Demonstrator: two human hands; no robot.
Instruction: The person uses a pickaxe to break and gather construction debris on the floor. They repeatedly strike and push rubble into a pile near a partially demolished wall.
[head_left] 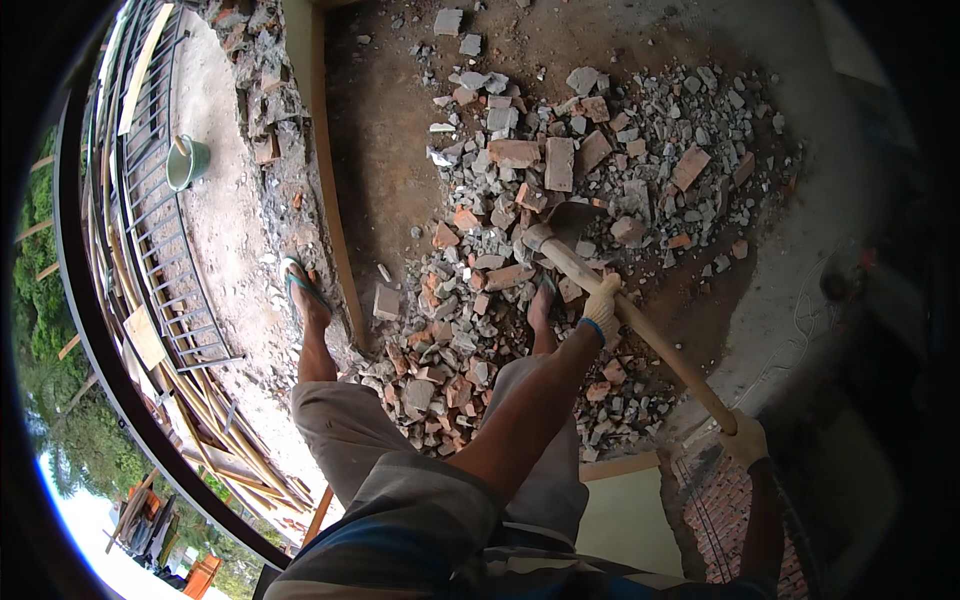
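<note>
A hoe with a long wooden handle (668, 350) slants across the rubble. Its dark metal blade (572, 220) is down among the broken bricks, partly hidden by the handle's head. My left hand (603, 303), in a pale knitted glove with a blue cuff, is closed round the handle below the blade. Near the handle's lower end, my right hand (744, 438) grips it in the same kind of glove. Broken bricks and grey mortar chunks (510, 152) lie heaped round the blade. Several whole-looking brick pieces rest on top.
My left foot (310, 290), in a sandal, stands on a broken wall edge; my right foot (541, 305) is amid the rubble. A green bucket (187, 163) sits at left, beside a metal ladder-like frame (165, 200) and bamboo poles. A red brick surface (735, 520) shows at lower right.
</note>
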